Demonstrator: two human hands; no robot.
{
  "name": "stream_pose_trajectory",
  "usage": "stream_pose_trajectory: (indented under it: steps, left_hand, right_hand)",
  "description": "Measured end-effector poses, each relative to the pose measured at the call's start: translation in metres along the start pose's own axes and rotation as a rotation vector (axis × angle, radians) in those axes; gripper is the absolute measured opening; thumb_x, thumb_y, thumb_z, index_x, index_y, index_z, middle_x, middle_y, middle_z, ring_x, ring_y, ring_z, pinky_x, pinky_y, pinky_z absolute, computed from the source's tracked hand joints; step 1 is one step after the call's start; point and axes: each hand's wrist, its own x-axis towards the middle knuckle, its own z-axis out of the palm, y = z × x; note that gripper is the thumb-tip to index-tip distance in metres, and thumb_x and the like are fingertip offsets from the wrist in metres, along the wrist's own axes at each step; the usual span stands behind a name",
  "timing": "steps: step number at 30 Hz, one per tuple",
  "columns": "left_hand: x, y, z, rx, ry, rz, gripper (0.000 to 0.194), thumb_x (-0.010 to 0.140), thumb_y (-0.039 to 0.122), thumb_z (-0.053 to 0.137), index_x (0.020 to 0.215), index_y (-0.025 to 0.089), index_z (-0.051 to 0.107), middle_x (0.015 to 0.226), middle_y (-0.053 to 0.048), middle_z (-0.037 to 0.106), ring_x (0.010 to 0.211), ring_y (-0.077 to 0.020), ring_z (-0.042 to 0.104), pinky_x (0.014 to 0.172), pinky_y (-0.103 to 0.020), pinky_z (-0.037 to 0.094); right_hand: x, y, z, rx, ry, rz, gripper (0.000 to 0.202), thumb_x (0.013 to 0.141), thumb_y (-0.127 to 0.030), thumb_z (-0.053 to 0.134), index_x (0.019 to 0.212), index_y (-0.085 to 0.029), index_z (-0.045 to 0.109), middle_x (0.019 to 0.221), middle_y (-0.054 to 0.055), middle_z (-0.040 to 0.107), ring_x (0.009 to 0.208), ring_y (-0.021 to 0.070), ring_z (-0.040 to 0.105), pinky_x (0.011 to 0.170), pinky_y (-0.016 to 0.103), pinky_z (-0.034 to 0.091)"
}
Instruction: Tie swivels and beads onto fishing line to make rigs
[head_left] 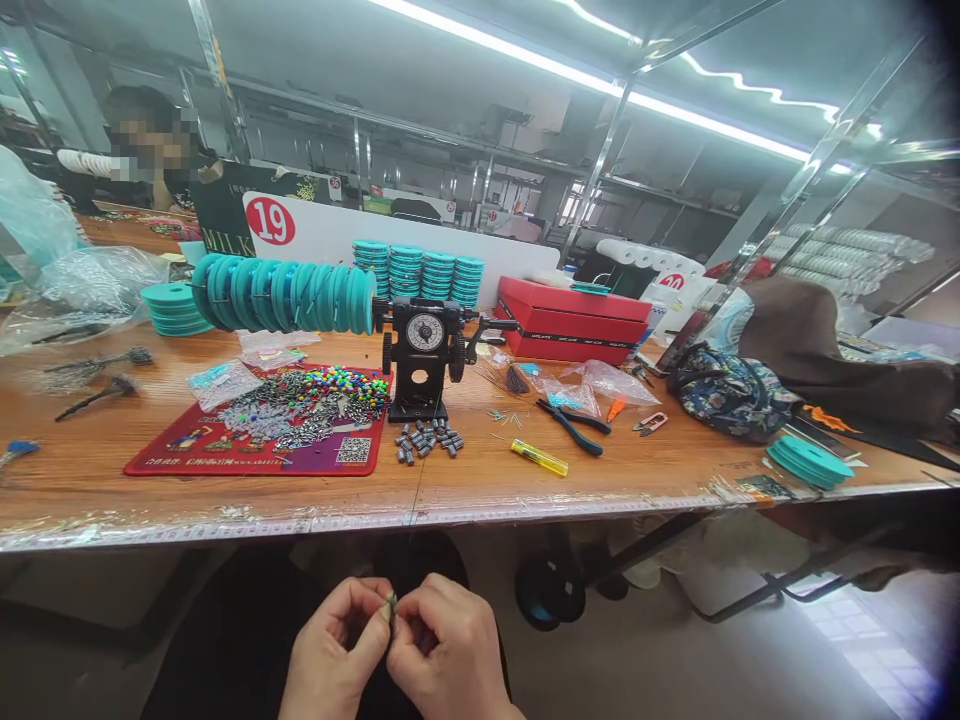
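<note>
My left hand (341, 640) and my right hand (446, 640) meet in front of the table, over my lap. Both are closed in a pinch, fingertips almost touching, on the end of a thin line (415, 500). A tiny greenish bit shows between the tips, too small to name. The line seems to run up over the table edge towards a black hand-crank winder (421, 345) with a dial. On the winder's shaft sits a row of teal foam spools (285, 293). Small grey cylinders (429, 440) lie at its foot.
A red mat (247, 460) bears loose beads and metal parts. Black-handled pliers (574, 428), a yellow tool (538, 458) and thread snips (650, 424) lie to the right. Behind stand a red box (574, 320) and stacked spools (420, 270). A person sits at far left.
</note>
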Motion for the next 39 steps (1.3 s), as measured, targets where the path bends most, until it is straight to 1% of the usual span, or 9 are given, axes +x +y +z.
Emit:
stream_pose_trajectory:
  steps: [6,11,14,19,22,26,34,36,39]
  left_hand:
    - [-0.001,0.004,0.006,-0.058,0.018,-0.022,0.017,0.053,0.027,0.069,0.051,0.016,0.056,0.07,-0.003,0.061,0.074,-0.0182,0.056,0.065,-0.021,0.046]
    - [0.009,0.008,0.012,-0.123,0.009,-0.052,0.022,0.053,0.031,0.07,0.052,0.016,0.054,0.067,-0.002,0.059,0.071,-0.0169,0.053,0.062,-0.022,0.044]
    - [0.015,0.007,0.012,-0.155,-0.041,-0.067,0.025,0.055,0.034,0.071,0.054,0.016,0.054,0.066,-0.001,0.057,0.071,-0.0155,0.05,0.063,-0.022,0.043]
    - [0.015,0.005,0.009,-0.182,-0.091,-0.099,0.026,0.059,0.035,0.069,0.058,0.016,0.051,0.069,0.001,0.056,0.072,-0.0144,0.047,0.064,-0.021,0.041]
    - [0.015,0.003,0.008,-0.19,-0.1,-0.1,0.027,0.06,0.036,0.069,0.059,0.017,0.051,0.068,0.001,0.056,0.072,-0.0139,0.046,0.064,-0.02,0.04]
    - [0.016,0.001,0.006,-0.186,-0.1,-0.093,0.028,0.059,0.036,0.071,0.057,0.016,0.051,0.066,0.001,0.055,0.072,-0.0136,0.046,0.064,-0.019,0.04]
    - [0.019,-0.002,0.006,-0.182,-0.085,-0.086,0.028,0.056,0.036,0.072,0.057,0.017,0.053,0.067,0.001,0.056,0.072,-0.0137,0.047,0.063,-0.018,0.04]
    - [0.019,-0.001,0.006,-0.172,-0.079,-0.086,0.027,0.056,0.036,0.072,0.057,0.017,0.053,0.066,0.001,0.057,0.073,-0.014,0.048,0.065,-0.018,0.04]
    - [0.019,-0.002,0.004,-0.156,-0.081,-0.086,0.028,0.058,0.036,0.072,0.056,0.017,0.052,0.065,0.0,0.057,0.078,-0.0154,0.048,0.069,-0.019,0.039]
  right_hand:
    - [0.001,0.005,0.004,0.11,0.247,-0.229,0.013,0.058,-0.007,0.042,0.051,-0.014,0.049,0.048,-0.001,0.045,0.044,0.0067,0.039,0.043,0.019,0.025]
    - [0.001,0.008,0.004,0.137,0.244,-0.248,0.011,0.056,-0.008,0.042,0.05,-0.013,0.049,0.046,-0.002,0.042,0.044,0.0062,0.037,0.043,0.019,0.025]
    - [-0.002,0.011,0.001,0.209,0.132,-0.166,0.012,0.057,-0.008,0.045,0.053,-0.013,0.056,0.047,-0.002,0.047,0.043,0.0051,0.039,0.043,0.017,0.026]
    - [-0.005,0.013,-0.005,0.362,-0.11,0.129,0.016,0.067,-0.012,0.05,0.066,-0.013,0.066,0.06,0.002,0.058,0.053,0.008,0.05,0.049,0.016,0.034]
    - [-0.002,0.012,-0.007,0.455,-0.177,0.286,0.02,0.072,-0.016,0.048,0.065,-0.013,0.067,0.06,0.003,0.057,0.057,0.0103,0.051,0.053,0.018,0.036]
    - [0.003,0.01,-0.007,0.556,-0.216,0.44,0.022,0.073,-0.02,0.048,0.061,-0.012,0.065,0.057,0.002,0.055,0.053,0.01,0.048,0.048,0.019,0.034]
    - [0.005,0.005,-0.003,0.63,-0.218,0.525,0.018,0.069,-0.018,0.048,0.06,-0.011,0.063,0.051,0.0,0.05,0.049,0.0084,0.041,0.047,0.019,0.031]
    - [0.006,0.005,-0.004,0.608,-0.197,0.513,0.017,0.068,-0.018,0.049,0.06,-0.011,0.063,0.054,0.001,0.051,0.052,0.0091,0.042,0.049,0.019,0.032]
    - [0.006,0.004,-0.008,0.531,-0.155,0.431,0.016,0.066,-0.015,0.049,0.059,-0.011,0.063,0.058,0.002,0.054,0.056,0.0101,0.045,0.052,0.019,0.033]
